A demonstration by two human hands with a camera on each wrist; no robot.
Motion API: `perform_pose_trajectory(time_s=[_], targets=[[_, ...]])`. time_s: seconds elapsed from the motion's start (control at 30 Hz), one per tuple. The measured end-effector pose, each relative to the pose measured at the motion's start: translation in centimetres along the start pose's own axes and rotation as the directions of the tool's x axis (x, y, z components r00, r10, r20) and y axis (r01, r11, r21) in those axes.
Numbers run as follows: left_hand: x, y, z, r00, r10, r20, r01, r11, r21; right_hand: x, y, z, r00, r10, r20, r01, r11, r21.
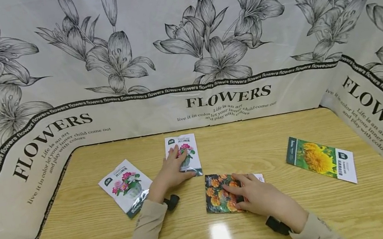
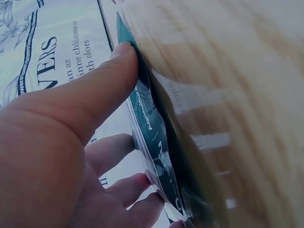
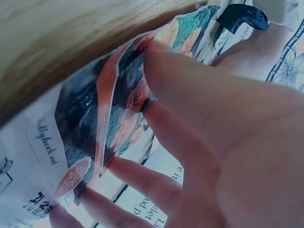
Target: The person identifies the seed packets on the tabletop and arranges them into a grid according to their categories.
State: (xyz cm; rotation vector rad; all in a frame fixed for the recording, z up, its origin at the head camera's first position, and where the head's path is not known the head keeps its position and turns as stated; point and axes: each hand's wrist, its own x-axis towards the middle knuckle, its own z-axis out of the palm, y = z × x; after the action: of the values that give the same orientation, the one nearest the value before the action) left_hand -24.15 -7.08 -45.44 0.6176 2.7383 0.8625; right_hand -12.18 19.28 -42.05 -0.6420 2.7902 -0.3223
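Note:
My left hand (image 1: pixel 170 170) rests on a white seed packet (image 1: pixel 193 161) with pink flowers and a green lower band, lying at the table's back. In the left wrist view, its thumb (image 2: pixel 102 83) touches that packet's green edge (image 2: pixel 151 118), with the other fingers spread over the packet. Nearer the front, my right hand (image 1: pixel 257 194) lies with spread fingers across a packet of orange flowers (image 1: pixel 215 195). The right wrist view shows a dark picture with a red strip and a white end (image 3: pixel 35 156) under these fingertips; whether this is a second packet, I cannot tell.
Another pink-flower packet (image 1: pixel 127 188) lies tilted left of my left forearm. At the right, a yellow-flower packet (image 1: pixel 318 160) lies slantwise on the wooden table (image 1: pixel 341 212). A white cloth printed with flowers (image 1: pixel 145 114) hangs around the back and sides.

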Motion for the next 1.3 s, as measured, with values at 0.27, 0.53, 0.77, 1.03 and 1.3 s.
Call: perform_pose_trajectory(time_s=[0.27,0.53,0.77,1.03,1.3], targets=[[-0.1,0.0,-0.1,1.000,0.009,-0.002,-0.009,1.000,0.003,0.0,-0.3,-0.1,1.000,0.021,-0.009,-0.021,0.999,-0.029],[-0.2,-0.1,0.0,1.000,0.012,-0.007,-0.012,1.000,0.001,0.1,0.3,-0.5,0.992,-0.099,-0.079,0.086,0.984,-0.153],[-0.1,-0.1,0.0,1.000,0.002,0.007,-0.002,1.000,0.000,0.6,1.9,-1.0,0.963,-0.248,-0.106,0.251,0.968,0.023],[0.0,-0.1,0.0,1.000,0.000,0.005,0.000,1.000,0.003,1.3,3.4,-0.8,0.930,-0.366,-0.029,0.362,0.902,0.234],[0.2,-0.3,0.1,1.000,-0.002,-0.002,0.002,1.000,0.008,1.3,3.5,-0.6,0.931,-0.348,0.108,0.288,0.884,0.369]])
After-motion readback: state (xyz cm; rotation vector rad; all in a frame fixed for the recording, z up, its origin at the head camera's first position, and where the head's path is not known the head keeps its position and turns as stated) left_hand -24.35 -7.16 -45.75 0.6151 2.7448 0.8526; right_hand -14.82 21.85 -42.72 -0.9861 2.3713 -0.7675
